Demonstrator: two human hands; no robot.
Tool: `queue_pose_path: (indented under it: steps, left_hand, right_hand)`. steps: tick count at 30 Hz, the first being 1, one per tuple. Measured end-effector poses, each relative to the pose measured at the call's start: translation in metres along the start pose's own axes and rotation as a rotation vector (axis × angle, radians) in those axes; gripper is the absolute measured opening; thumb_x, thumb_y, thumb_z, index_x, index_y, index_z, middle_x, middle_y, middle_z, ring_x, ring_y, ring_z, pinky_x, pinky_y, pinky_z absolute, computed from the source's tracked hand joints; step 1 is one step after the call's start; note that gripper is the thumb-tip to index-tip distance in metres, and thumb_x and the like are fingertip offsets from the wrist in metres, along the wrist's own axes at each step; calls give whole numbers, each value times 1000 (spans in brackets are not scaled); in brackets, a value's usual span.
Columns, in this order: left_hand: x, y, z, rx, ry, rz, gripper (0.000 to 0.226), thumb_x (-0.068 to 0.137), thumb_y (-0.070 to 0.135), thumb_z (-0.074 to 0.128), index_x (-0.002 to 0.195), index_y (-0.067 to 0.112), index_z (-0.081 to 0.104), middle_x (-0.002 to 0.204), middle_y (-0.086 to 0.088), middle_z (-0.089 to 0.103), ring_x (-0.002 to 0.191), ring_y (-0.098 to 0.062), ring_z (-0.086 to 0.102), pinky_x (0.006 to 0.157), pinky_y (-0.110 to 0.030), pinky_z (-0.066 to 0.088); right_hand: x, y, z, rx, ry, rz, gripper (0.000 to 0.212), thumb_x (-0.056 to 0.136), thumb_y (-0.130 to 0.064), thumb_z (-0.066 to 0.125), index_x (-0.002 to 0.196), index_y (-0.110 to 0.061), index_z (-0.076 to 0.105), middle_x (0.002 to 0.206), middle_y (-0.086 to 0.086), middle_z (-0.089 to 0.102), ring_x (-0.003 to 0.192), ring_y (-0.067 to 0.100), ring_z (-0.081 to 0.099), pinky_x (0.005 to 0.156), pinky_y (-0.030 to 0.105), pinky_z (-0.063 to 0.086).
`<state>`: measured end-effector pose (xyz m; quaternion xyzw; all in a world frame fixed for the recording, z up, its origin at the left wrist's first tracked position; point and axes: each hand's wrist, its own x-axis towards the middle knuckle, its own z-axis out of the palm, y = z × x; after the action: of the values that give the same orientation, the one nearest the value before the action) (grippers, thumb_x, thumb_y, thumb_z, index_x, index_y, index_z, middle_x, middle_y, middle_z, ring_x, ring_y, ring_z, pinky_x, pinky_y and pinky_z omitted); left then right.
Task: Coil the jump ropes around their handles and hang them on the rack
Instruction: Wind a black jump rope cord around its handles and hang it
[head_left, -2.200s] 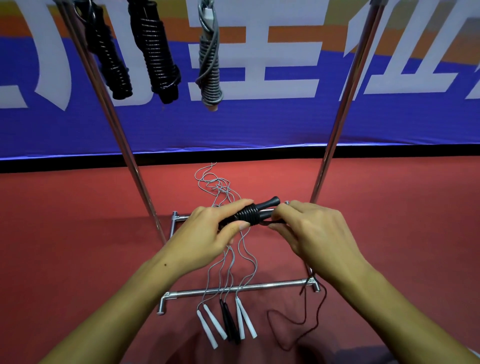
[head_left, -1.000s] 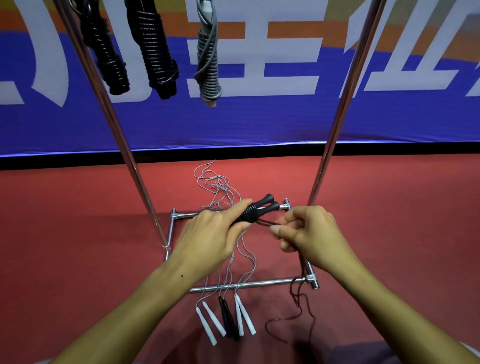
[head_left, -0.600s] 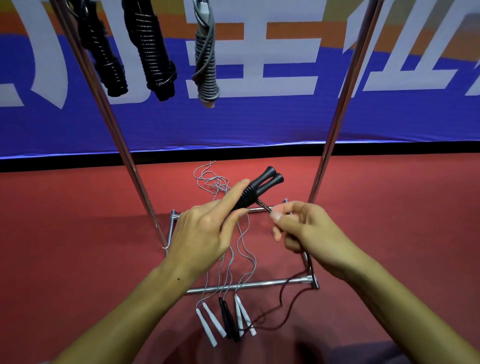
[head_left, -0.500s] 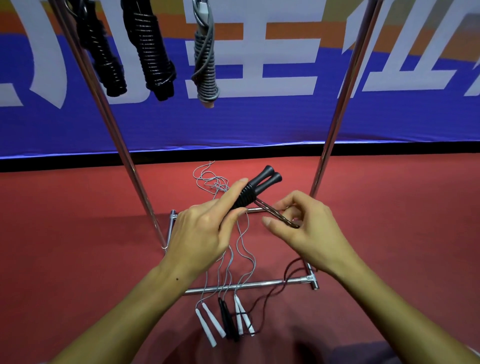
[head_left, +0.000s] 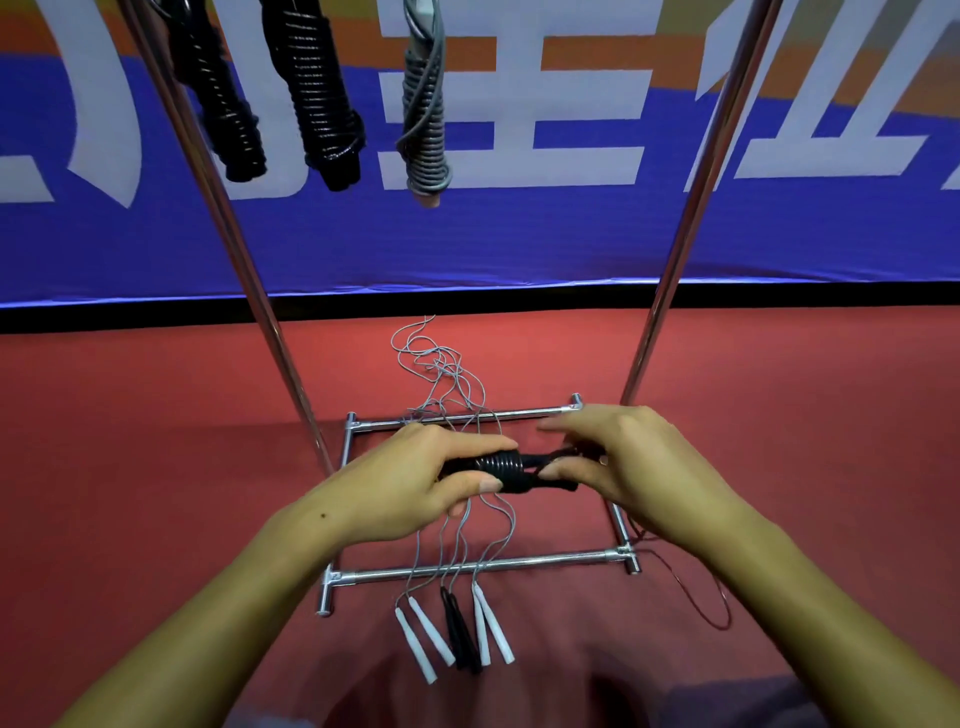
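Red floor (head_left: 156, 467) under a blue banner (head_left: 519, 234), chrome rack (head_left: 467, 566) with three coiled ropes (head_left: 317, 104) hung at its top left, three loose handle pairs (head_left: 457, 631) by its near base bar, left hand (head_left: 415, 480) gripping and right hand (head_left: 618, 462) pinching a black jump rope (head_left: 506, 467) above the base

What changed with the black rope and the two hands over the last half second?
The black handles swung down from tilted-up to level. The right hand moved in and now grips their free end; slack trails off behind its wrist. The left hand keeps its grip. Three hung ropes and the floor ropes stayed put.
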<state>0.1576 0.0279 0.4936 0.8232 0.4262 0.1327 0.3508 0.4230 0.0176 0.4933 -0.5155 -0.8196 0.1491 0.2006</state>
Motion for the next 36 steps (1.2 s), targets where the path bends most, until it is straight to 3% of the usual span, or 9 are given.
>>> queue_pose_path:
  steps: [7, 11, 14, 16, 22, 25, 28, 32, 36]
  left_hand:
    - [-4, 3, -7, -274, -261, -31, 40, 105, 20, 65, 139, 42, 66, 68, -3, 61, 56, -21, 51, 56, -33, 48]
    - [-9, 10, -10, -419, -435, -17, 41, 104, 17, 66, 143, 32, 65, 67, -4, 58, 55, -21, 47, 55, -31, 45]
    - [-13, 14, -17, -550, -501, 20, 43, 104, 12, 64, 145, 26, 64, 67, -4, 53, 54, -18, 42, 51, -28, 45]
    - [-15, 16, -21, -650, -521, 47, 45, 104, 8, 61, 147, 20, 61, 67, -6, 51, 54, -18, 39, 52, -28, 44]
    - [-18, 20, -27, -797, -539, 116, 49, 101, 10, 59, 151, 9, 55, 65, 4, 53, 53, -15, 36, 52, -28, 39]
    - [-20, 18, -28, -810, -519, 127, 48, 102, 9, 59, 150, 11, 56, 65, 1, 54, 52, -14, 37, 51, -27, 41]
    - [-21, 16, -30, -836, -480, 151, 49, 101, 16, 62, 150, 10, 56, 66, 2, 56, 53, -15, 38, 53, -28, 45]
    - [-21, 17, -29, -875, -411, 190, 53, 101, 25, 65, 151, 9, 55, 66, -3, 58, 50, -15, 41, 54, -26, 49]
    - [-19, 18, -27, -887, -276, 207, 54, 101, 30, 67, 149, 10, 57, 66, -6, 60, 49, -13, 43, 54, -26, 51]
  right_hand:
    - [1, 9, -9, 321, -245, -38, 17, 81, -36, 88, 84, -25, 76, 88, -10, 65, 78, 12, 64, 71, 17, 46]
    - [-2, 8, -11, 546, -470, 3, 13, 86, -22, 84, 90, -12, 79, 83, -1, 72, 74, 9, 63, 71, 21, 47]
    - [-5, 6, -13, 687, -531, 1, 14, 91, -21, 80, 93, -8, 78, 87, 24, 70, 72, 35, 60, 70, 44, 49]
    - [-6, 5, -15, 796, -523, -8, 14, 94, -20, 76, 92, -7, 76, 88, 25, 69, 75, 33, 59, 74, 44, 49]
    - [-6, -4, -12, 951, -506, 12, 70, 86, -64, 70, 81, 6, 67, 71, 7, 52, 68, 15, 43, 62, 25, 37]
    - [-7, -10, -9, 1009, -497, 18, 57, 83, -68, 69, 68, -13, 64, 60, -8, 41, 55, 7, 31, 51, 19, 25]
    - [-5, -16, -2, 1093, -455, 66, 50, 77, -73, 74, 80, -23, 70, 61, 2, 44, 50, 12, 34, 47, 30, 20]
    - [-5, -27, 10, 1455, -425, 118, 39, 82, -46, 84, 80, -16, 60, 58, 5, 42, 40, 11, 41, 41, 18, 38]
    - [-4, -37, 20, 1501, -165, 134, 33, 95, 2, 46, 74, -22, 56, 49, 2, 48, 32, 9, 36, 39, 16, 26]
